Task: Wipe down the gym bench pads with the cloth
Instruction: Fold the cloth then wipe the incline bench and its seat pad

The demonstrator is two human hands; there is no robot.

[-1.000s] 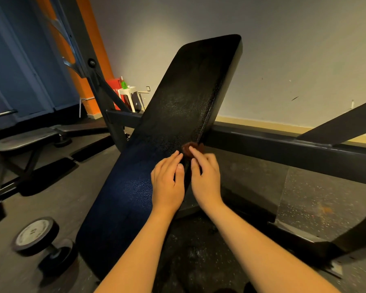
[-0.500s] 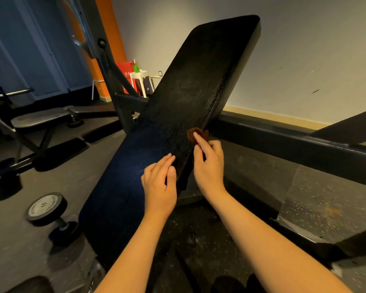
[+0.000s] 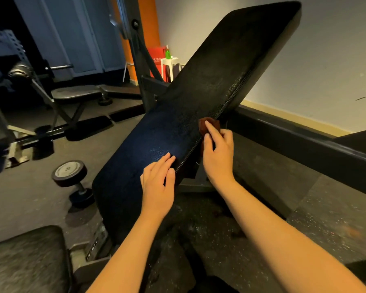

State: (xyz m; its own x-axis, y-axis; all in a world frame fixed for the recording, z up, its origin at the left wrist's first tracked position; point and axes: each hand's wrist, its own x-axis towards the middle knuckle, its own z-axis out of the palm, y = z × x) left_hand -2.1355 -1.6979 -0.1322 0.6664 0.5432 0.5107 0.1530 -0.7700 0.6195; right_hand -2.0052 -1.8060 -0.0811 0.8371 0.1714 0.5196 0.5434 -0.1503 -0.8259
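The black inclined back pad [image 3: 209,85] of the gym bench rises from lower left to upper right. A small brown cloth [image 3: 208,125] sits bunched against the pad's right side edge, and my right hand [image 3: 218,153] grips it there, the index finger stretched over it. My left hand [image 3: 157,182] rests flat on the lower part of the pad with straight fingers. The bench's seat pad [image 3: 23,261] shows at the bottom left.
A dumbbell [image 3: 72,176] lies on the rubber floor left of the bench. A dark frame beam [image 3: 304,140] runs behind the pad to the right. Another bench [image 3: 76,94] stands at the back left, and a white stool [image 3: 169,64] with a green bottle stands by the wall.
My right hand has kept the cloth at the pad's right edge, sliding up along it. My left hand has stayed lower on the pad. The view has shifted, bringing the seat pad into sight.
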